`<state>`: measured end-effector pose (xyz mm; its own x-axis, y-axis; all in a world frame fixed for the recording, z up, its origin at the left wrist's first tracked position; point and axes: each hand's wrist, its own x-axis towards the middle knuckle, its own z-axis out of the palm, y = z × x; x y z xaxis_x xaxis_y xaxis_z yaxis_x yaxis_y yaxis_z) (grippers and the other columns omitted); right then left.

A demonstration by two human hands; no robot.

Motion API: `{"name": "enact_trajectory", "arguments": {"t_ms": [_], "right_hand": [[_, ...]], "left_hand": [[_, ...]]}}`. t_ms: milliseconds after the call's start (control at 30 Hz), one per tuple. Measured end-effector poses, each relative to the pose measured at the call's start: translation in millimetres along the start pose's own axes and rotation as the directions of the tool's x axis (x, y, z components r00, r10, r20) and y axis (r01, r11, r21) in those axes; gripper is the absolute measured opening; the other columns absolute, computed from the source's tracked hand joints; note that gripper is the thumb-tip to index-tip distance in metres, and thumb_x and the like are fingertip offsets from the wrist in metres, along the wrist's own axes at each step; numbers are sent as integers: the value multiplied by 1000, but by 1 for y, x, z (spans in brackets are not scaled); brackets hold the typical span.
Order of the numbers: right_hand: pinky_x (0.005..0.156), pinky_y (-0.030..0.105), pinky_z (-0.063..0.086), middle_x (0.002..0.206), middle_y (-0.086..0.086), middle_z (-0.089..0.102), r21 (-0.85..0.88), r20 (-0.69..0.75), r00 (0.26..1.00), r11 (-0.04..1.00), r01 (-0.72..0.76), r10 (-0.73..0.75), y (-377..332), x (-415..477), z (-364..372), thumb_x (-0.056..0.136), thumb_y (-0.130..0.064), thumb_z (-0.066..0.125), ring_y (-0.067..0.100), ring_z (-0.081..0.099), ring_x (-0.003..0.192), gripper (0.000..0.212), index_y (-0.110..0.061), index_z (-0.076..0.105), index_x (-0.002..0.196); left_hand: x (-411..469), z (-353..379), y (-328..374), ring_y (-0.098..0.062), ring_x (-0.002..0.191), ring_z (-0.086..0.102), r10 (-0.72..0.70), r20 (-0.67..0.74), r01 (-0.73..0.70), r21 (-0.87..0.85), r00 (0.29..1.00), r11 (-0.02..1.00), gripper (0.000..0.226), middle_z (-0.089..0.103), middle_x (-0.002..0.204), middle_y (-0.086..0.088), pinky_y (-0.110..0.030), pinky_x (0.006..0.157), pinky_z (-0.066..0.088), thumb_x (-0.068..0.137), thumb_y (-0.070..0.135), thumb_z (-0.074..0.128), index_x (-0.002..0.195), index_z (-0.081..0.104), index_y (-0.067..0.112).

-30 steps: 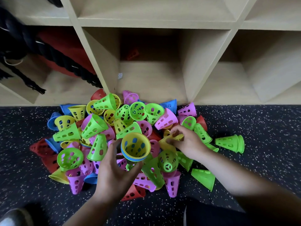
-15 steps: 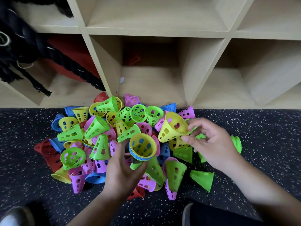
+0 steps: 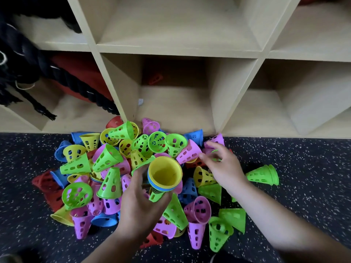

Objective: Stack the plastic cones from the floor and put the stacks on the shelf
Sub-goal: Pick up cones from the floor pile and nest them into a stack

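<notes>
readable text: none | white sticker [image 3: 140, 101] in shelf [image 3: 180, 54] cubby: too small to read

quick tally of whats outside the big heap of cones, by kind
loose cones on the floor: 1, a green cone lying alone
cones in the shelf: 1, a red cone at the back of the lower middle cubby
stacks in hand: 1, the stack in the left hand, yellow on top
total: 3
</notes>
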<state>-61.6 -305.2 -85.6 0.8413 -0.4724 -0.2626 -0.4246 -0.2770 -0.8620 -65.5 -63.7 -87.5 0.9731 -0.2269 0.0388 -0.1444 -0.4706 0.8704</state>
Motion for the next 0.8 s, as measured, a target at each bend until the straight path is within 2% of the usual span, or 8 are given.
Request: {"name": "enact_trajectory", "arguments": {"t_ms": [67, 133, 267, 367, 467, 567, 700, 800], "right_hand": [[50, 23, 42, 77, -1, 69, 54, 68, 994, 995, -87, 83, 8, 12, 10, 87, -37, 73, 0, 47, 43, 45, -33, 59, 129], [40, 23, 36, 79, 3, 74, 127, 83, 988, 982, -138, 128, 9, 16, 16, 89, -30, 72, 10, 47, 44, 33, -27, 64, 121], [46, 29, 43, 79, -1, 74, 133, -18, 994, 986, -101, 104, 9, 7, 18, 90, -25, 70, 16, 50, 54, 6, -21, 73, 93], [45, 29, 48, 85, 3, 74, 227, -48, 995, 971, -77, 91, -1, -14, 5, 91, -22, 69, 11, 56, 56, 3, -23, 71, 92], [44, 23, 46, 85, 6, 74, 335, -51, 998, 941, 47, -32, -20, -43, -14, 91, -15, 67, 11, 55, 58, 5, -18, 69, 95], [44, 26, 47, 86, 9, 73, 359, -3, 980, 915, 185, -197, -47, -72, -25, 83, -25, 70, 13, 55, 58, 14, -18, 71, 95], [48, 14, 38, 83, -14, 72, 199, 210, 911, 928, 315, -354, -63, -89, -19, 80, -38, 72, 4, 48, 53, 25, -26, 74, 102], [48, 17, 32, 90, 6, 70, 326, 182, 917, 902, 284, -354, -52, -83, -15, 89, -38, 69, 5, 42, 49, 26, -27, 73, 113]], "left_hand": [[1, -1, -1, 6, 101, 60, -7, 11, 7, -2, 1000, 1000, 69, 58, 113, 34, -17, 75, 51, 70, 30, 89, 124, 48, 41], [3, -3, -2, 5, 99, 60, -8, 13, 8, 4, 1000, 1000, 66, 59, 109, 31, -13, 73, 49, 70, 29, 89, 122, 49, 39], [6, -4, -5, 0, 97, 62, -18, 6, 18, 2, 1000, 1000, 63, 63, 104, 25, -9, 74, 49, 71, 26, 88, 120, 51, 37], [6, -4, -6, 0, 96, 62, -28, -2, 28, -10, 1000, 1000, 62, 65, 104, 21, -8, 74, 48, 70, 26, 88, 119, 51, 37], [2, -5, -5, 2, 95, 61, -37, -5, 37, -12, 999, 999, 63, 64, 104, 25, -8, 71, 48, 70, 28, 88, 119, 50, 40], [-2, -3, -3, 4, 94, 61, -37, -13, 37, -17, 999, 999, 65, 62, 105, 31, -8, 71, 48, 70, 28, 89, 120, 49, 40], [-6, 3, 5, 1, 98, 64, -19, -34, 17, -61, 999, 998, 63, 64, 109, 26, -11, 77, 50, 72, 28, 88, 121, 50, 38], [-9, 2, 7, -1, 98, 64, -4, -65, 1, -52, 998, 999, 61, 63, 108, 24, -13, 77, 51, 71, 29, 89, 120, 53, 34]]}}
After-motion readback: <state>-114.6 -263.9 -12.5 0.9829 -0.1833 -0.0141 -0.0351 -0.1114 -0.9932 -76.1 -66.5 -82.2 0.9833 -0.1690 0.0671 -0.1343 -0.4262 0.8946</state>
